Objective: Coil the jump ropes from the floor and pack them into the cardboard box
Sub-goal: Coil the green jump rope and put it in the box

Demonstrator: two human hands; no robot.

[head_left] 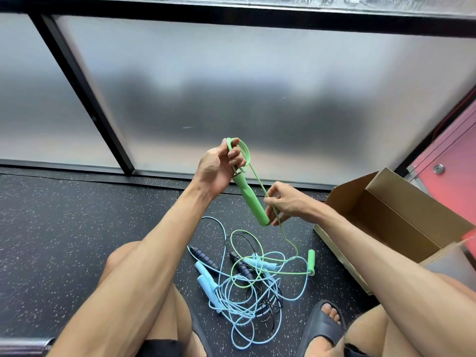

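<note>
You hold the green rope (pixel 246 191) in the air.
Your left hand (pixel 219 171) grips its handle (pixel 255 210) and loops, your right hand (pixel 288 202) pinches the cord; other ropes (pixel 206 276) lie near the box (pixel 401 217).

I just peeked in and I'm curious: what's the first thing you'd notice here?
The bright green jump rope, held up in the middle: the left hand grips its loops and handle top, and the right hand pinches its cord. Below, between the person's knees, a tangled pile of ropes lies on the dark floor. An open cardboard box sits at the right.
</note>
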